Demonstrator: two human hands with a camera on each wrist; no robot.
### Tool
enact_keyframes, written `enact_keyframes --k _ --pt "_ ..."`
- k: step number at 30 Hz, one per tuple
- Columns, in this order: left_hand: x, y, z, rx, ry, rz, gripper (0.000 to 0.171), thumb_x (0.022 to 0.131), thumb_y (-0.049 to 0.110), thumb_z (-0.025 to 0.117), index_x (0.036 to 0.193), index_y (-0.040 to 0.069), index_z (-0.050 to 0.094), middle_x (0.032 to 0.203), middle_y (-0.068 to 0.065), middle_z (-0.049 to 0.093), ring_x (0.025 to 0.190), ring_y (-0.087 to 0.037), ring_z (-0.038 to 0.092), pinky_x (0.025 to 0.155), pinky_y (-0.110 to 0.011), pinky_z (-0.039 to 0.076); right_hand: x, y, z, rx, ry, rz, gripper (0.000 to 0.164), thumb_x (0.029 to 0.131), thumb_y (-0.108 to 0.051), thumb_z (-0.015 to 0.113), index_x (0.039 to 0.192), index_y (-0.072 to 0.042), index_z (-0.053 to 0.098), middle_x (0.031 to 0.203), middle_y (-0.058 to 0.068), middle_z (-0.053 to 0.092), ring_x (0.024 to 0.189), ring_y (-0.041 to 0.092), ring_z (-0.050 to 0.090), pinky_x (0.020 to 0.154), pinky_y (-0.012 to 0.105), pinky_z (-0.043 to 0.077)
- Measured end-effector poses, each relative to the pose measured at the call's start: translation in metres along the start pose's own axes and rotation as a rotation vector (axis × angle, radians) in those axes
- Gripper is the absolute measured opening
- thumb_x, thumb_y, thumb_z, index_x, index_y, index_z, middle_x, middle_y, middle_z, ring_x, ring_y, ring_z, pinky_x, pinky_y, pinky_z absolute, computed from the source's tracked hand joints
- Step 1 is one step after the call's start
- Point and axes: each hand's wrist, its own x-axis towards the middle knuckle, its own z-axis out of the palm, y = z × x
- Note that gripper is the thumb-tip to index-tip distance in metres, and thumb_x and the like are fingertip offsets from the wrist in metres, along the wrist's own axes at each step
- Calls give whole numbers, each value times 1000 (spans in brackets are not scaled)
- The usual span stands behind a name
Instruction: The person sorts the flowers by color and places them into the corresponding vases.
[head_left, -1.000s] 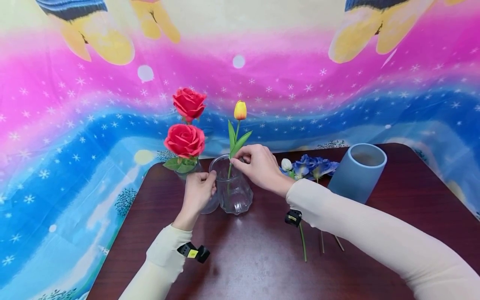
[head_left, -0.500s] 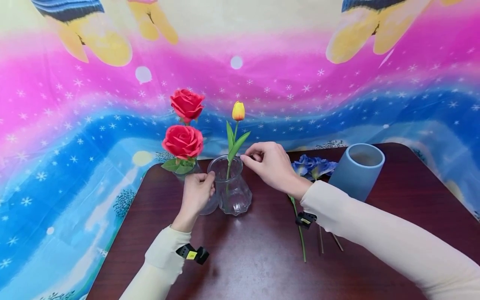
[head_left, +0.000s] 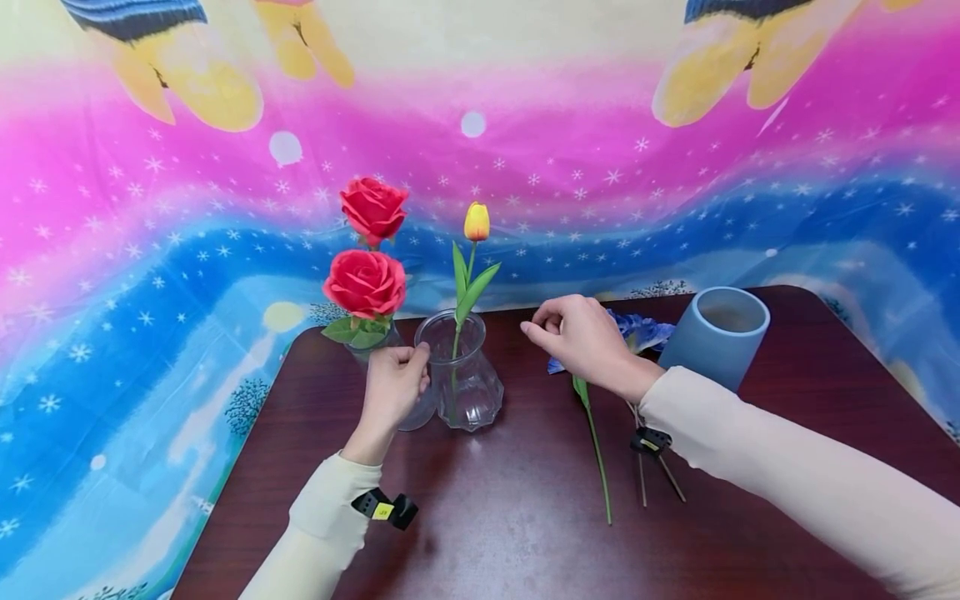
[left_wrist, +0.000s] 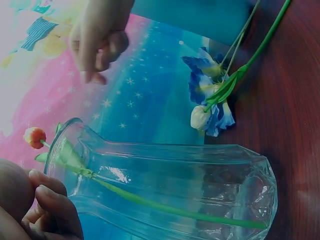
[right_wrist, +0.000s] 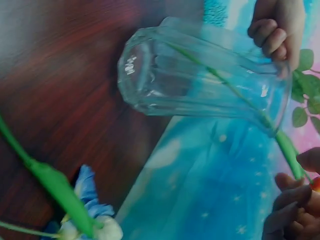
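Note:
My left hand [head_left: 397,387] pinches the rim of a clear glass vase [head_left: 474,404] with fluted sides. Inside it leans a yellow-orange tulip [head_left: 476,222], its green stem reaching the vase bottom. My right hand [head_left: 588,342] hovers to the right of the vase, holding nothing, fingers loosely bent. Below and behind that hand lie a white tulip [left_wrist: 200,117] and blue flowers [head_left: 647,332]; the head view hides the white bloom but shows its green stem [head_left: 597,450]. Two red roses [head_left: 366,283] stand in another clear vase [head_left: 417,414], partly covered by my left hand.
A blue-grey vase [head_left: 712,342] stands tilted in the view at the right rear of the dark wooden table [head_left: 517,517]. Behind the table hangs a printed cloth [head_left: 570,150]. Thin flower stems [head_left: 670,479] point toward the front.
My right hand has let go of the yellow-orange tulip and moved right, over the lying flowers. The tulip stays in the vase. My left hand keeps its place at the rim.

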Motion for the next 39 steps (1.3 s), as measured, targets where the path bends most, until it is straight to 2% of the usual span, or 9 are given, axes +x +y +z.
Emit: enact_keyframes --k 4,12,16,19,26,30,39 --pt "0 0 0 -5 3 9 51 102 13 55 51 6 51 40 5 45 33 -2 38 37 -18 31 -5 12 0 -44 -76 31 22 98 -32 66 89 -13 75 60 0 58 52 16 50 53 33 41" --pt "0 -1 0 -7 4 8 51 102 14 55 51 6 50 41 5 45 33 -2 38 37 -18 31 -18 37 8 -133 -191 65 25 98 -31 67 79 -15 71 51 -2 46 46 15 44 47 33 36" --pt "0 0 0 -6 3 0 51 102 15 56 51 6 51 41 5 45 34 -2 38 37 -19 32 -26 50 14 -175 -293 94 38 97 -30 68 62 -17 60 49 -4 38 44 13 38 45 31 33" --pt "-1 1 0 -9 1 -1 51 102 15 57 52 6 51 41 4 46 33 -2 39 37 -19 32 -33 59 18 -207 -371 113 47 95 -28 70 55 -17 49 48 -4 34 43 13 37 46 31 33" --pt "0 1 0 11 7 -15 51 102 15 56 52 5 52 41 5 45 32 -2 38 37 -19 31 -40 75 26 -272 -488 190 38 91 -27 76 65 -12 52 56 1 44 53 17 50 50 32 40" --pt "1 1 1 15 3 -38 52 103 12 53 52 3 51 41 5 44 31 -1 37 38 -18 31 -41 82 30 -304 -518 205 36 89 -28 78 68 -10 54 59 3 49 56 18 53 53 32 42" --pt "0 1 1 -14 8 -2 50 101 14 57 53 4 53 41 4 46 33 -3 39 37 -19 32 -42 95 37 -319 -556 233 35 87 -27 79 68 -10 55 57 2 49 54 18 54 54 33 44"
